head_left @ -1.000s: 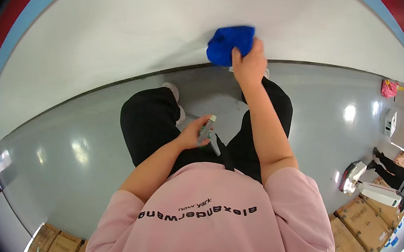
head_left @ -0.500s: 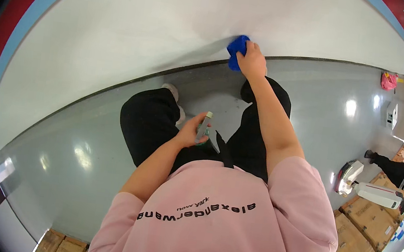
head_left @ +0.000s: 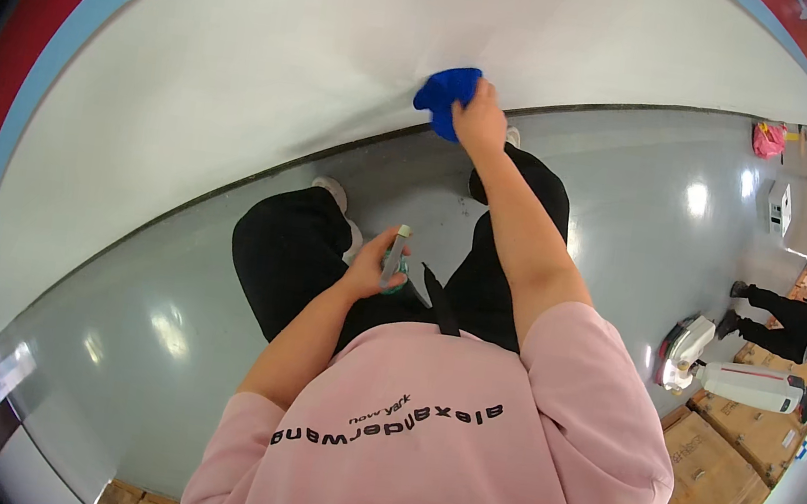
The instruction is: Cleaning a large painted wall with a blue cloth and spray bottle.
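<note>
My right hand [head_left: 482, 124] is closed on a bunched blue cloth [head_left: 449, 100], which rests against the low part of the white wall [head_left: 276, 55], just above its dark bottom edge. Part of the cloth fans out to the left of my fingers. In front of my lap, between my bent knees, my left hand [head_left: 367, 266] grips what looks like a spray bottle [head_left: 393, 259]. Its narrow grey head has a pale tip, and a greenish part shows under it; my fingers and palm hide the rest. A black cord end [head_left: 440, 302] hangs from my waist.
Smooth grey floor [head_left: 143, 321] runs along the wall. To the right, another person in black trousers [head_left: 783, 324] stands by a white upright floor machine [head_left: 750, 385]. Wooden crates [head_left: 713, 481] line that side. A pink bag [head_left: 768, 140] lies farther off near a white box [head_left: 779, 207].
My right hand has slid the blue cloth left along the wall, and the cloth is more spread out. My left hand keeps its hold. The other person's legs have moved apart.
</note>
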Demonstrator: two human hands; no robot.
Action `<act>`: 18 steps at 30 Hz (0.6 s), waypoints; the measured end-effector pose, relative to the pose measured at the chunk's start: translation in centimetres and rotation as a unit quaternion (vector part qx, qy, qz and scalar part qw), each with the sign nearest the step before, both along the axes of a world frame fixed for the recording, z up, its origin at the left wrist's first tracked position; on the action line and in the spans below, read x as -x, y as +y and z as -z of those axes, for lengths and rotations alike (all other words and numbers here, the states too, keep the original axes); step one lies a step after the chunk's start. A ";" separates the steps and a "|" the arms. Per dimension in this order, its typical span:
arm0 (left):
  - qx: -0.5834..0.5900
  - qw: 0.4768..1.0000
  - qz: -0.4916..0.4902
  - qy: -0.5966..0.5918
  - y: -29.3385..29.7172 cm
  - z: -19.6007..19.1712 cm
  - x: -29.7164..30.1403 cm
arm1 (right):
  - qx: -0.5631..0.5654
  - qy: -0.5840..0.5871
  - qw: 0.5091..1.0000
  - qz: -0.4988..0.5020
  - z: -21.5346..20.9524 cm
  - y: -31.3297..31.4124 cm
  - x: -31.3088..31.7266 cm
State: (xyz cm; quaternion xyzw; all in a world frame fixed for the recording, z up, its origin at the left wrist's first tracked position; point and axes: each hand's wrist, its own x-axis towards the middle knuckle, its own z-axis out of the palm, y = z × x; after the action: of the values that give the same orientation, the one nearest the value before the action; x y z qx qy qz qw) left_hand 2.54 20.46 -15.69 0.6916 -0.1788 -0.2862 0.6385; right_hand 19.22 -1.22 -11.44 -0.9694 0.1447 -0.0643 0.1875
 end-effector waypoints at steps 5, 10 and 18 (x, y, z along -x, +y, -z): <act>-0.023 1.000 -0.005 -0.006 2.5 0.6 1.6 | -0.049 -0.175 0.977 0.112 -3.2 -2.6 0.9; 0.017 1.000 -0.003 -0.008 3.3 1.7 3.2 | -0.098 -0.259 0.953 0.125 -6.3 -2.4 0.4; 0.014 0.999 -0.021 0.045 1.1 0.8 3.9 | -0.170 0.115 0.977 0.059 6.5 -1.5 0.6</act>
State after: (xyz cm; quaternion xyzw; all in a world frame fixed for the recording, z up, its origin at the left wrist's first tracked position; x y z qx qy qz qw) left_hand -1.32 21.57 -16.49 0.6725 -0.1395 -0.3009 0.6616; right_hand 18.58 -2.75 -17.95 -0.9141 0.2309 0.0627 0.3274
